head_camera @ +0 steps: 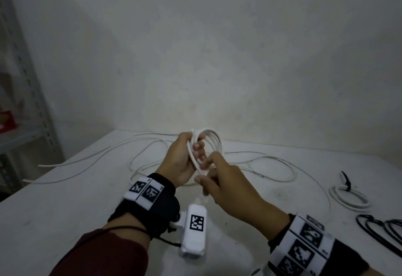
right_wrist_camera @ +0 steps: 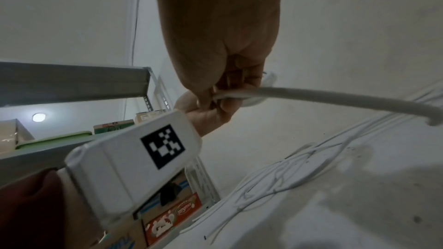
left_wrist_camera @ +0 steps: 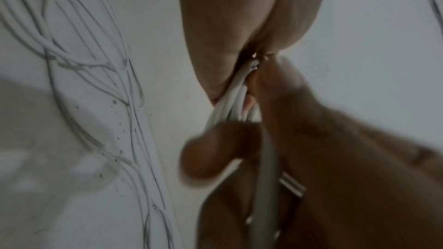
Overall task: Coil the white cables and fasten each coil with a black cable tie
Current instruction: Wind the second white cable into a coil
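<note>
Your left hand (head_camera: 181, 160), low center of the head view, clamps its fingers (head_camera: 199, 145) around a half-wound coil (head_camera: 212, 139) of white cable raised above the desk (head_camera: 65, 199). Just right of it, your right hand (head_camera: 226, 180) pinches the loose strand. You're mid-coiling; next, feed another loop in. Black ties (head_camera: 378, 228) wait at the lower right, beside a finished coil (head_camera: 350, 197).

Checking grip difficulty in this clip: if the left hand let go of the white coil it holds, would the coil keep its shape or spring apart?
Probably spring apart: the coil has no tie, only the left hand grips it. The cable looks springy, holding smooth round loops. The tied coil stays compact on the table.
</note>
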